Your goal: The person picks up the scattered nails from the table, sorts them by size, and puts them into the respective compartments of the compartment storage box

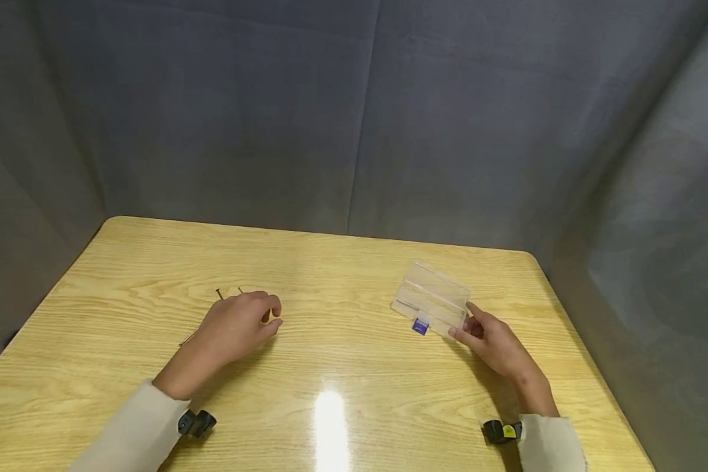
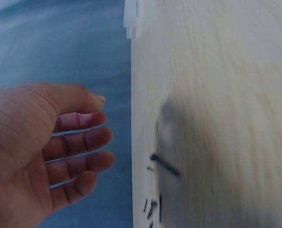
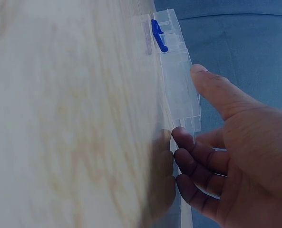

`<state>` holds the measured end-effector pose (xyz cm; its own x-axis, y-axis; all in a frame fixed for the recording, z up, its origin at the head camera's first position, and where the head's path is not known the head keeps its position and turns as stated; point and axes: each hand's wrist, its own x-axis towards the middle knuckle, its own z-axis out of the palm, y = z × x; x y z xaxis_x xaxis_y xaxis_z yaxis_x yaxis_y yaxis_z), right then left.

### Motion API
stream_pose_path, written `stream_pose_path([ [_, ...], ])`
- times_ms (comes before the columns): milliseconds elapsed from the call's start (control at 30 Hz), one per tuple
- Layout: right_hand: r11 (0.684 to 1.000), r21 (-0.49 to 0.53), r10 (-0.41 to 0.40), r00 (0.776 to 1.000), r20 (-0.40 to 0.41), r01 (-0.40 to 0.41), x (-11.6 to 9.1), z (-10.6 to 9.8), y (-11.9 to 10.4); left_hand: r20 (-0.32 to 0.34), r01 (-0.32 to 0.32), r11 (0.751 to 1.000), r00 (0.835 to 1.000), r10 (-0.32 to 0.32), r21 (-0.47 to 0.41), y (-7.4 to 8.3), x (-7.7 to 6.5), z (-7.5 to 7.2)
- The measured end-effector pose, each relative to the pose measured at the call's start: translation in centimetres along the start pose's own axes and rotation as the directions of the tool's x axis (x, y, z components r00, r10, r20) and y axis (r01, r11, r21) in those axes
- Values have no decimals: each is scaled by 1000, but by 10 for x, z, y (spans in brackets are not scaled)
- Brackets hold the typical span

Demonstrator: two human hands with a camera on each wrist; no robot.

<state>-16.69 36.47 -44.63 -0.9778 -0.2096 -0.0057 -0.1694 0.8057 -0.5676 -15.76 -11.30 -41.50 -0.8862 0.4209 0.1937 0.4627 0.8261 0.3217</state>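
Observation:
A clear plastic case (image 1: pixel 431 295) with a blue latch (image 1: pixel 421 326) lies with its lid open, right of the table's middle. My right hand (image 1: pixel 495 344) holds its right end, thumb at the near corner and index finger at the back. In the right wrist view the thumb overlaps the case (image 3: pixel 179 85) and the other fingers curl beside the table. My left hand (image 1: pixel 238 328) is above the table at left, fingers loosely bent, nothing between them. Around it lie several dark screws (image 1: pixel 219 294), partly hidden by the hand; in the left wrist view one larger screw (image 2: pixel 165 165) is nearest.
The light wooden table (image 1: pixel 330 288) has rounded far corners. Grey curtains (image 1: pixel 271 118) hang behind it and along the right side. A bright glare spot (image 1: pixel 330 426) shows near the front. Each wrist wears a small black camera (image 1: pixel 197 423).

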Motion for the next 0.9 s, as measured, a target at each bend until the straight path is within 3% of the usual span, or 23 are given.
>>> stream_pose_path([
  [533,999,26,24,1000,17,-24,0,2,-2,-51,149,988,988,-146,50,-40,-50,-14],
  [900,999,31,38,999,20,-39,0,-1,-1,17,221,973,975,-222,61,-55,-69,-22],
])
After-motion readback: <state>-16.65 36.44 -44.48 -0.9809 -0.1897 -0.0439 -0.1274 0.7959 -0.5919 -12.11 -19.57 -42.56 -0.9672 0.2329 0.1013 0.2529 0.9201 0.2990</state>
